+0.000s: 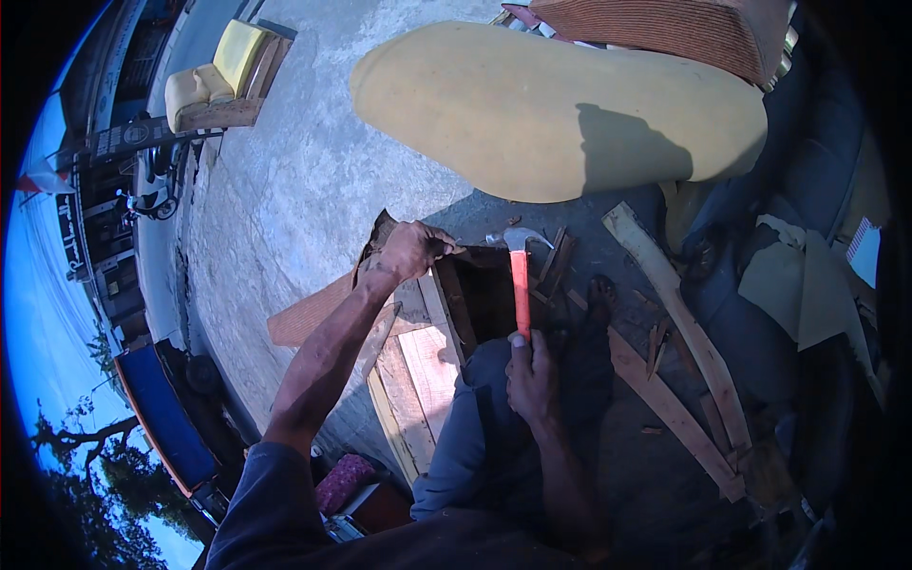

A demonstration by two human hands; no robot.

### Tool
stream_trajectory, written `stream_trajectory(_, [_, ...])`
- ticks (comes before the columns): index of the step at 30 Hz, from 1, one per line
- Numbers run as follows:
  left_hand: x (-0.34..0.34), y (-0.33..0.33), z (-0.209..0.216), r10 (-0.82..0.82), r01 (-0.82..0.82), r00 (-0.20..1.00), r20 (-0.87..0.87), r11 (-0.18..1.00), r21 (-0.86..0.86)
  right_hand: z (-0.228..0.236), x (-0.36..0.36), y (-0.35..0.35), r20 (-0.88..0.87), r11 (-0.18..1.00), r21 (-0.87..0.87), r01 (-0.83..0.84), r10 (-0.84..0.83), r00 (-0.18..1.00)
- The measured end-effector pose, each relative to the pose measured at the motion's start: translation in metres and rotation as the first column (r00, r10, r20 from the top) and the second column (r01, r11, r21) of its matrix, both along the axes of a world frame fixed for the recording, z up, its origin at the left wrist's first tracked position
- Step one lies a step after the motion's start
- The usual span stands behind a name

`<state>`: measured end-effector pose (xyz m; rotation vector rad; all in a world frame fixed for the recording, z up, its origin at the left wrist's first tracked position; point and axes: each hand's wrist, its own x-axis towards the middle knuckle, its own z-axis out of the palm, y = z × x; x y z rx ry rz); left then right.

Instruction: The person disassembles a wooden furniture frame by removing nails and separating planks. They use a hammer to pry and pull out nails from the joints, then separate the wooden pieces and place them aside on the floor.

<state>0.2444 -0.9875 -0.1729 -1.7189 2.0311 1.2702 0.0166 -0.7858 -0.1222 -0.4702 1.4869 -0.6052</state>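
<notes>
My right hand (532,382) is wrapped round the lower part of a claw hammer's (521,285) red handle. The steel head points up, its claw toward the right. Left of the hammer head, my left hand (410,251) is closed at the top end of a wooden frame (429,369). Its thumb and forefinger press together toward the hammer head; what lies between them is too small to make out. The frame leans by my leg, with pale boards on its near side and a dark hollow beside them. Brown ribbed fabric (313,309) shows at its left.
A large cream foam cushion (560,114) lies ahead, with a brown ribbed cushion (665,33) behind it. Long wooden pieces (679,304) and scraps cover the ground at right. A yellow armchair (228,81) stands far left, near a parked motorbike (150,202). Foam sheets (798,285) lie at far right.
</notes>
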Motion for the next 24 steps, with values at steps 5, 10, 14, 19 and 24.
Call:
stream_trajectory(5, [0.006,0.003,-0.009,-0.036,0.033,0.994,0.102,0.999,0.037,0.0,0.022,-0.018,0.009,0.986,0.063,0.157,-0.158,0.987])
stream_trajectory(10, [-0.011,0.0,0.01,-0.064,0.056,0.986,0.155,0.997,0.051,-0.014,0.015,-0.02,0.028,0.997,0.038,-0.067,0.066,0.997])
stream_trajectory(14, [-0.001,-0.002,-0.003,-0.186,0.193,0.964,0.191,0.981,-0.015,0.004,0.019,-0.031,0.006,0.978,0.085,0.191,-0.192,0.981])
stream_trajectory(19, [0.005,0.004,0.0,-0.4,0.428,0.855,0.329,0.904,-0.014,-0.01,0.017,-0.015,-0.112,0.957,-0.057,-0.286,0.278,0.954])
stream_trajectory(24, [0.013,0.018,-0.008,-0.223,0.251,0.961,0.163,0.951,-0.178,0.011,0.02,-0.025,0.078,0.822,0.224,0.523,-0.55,0.831])
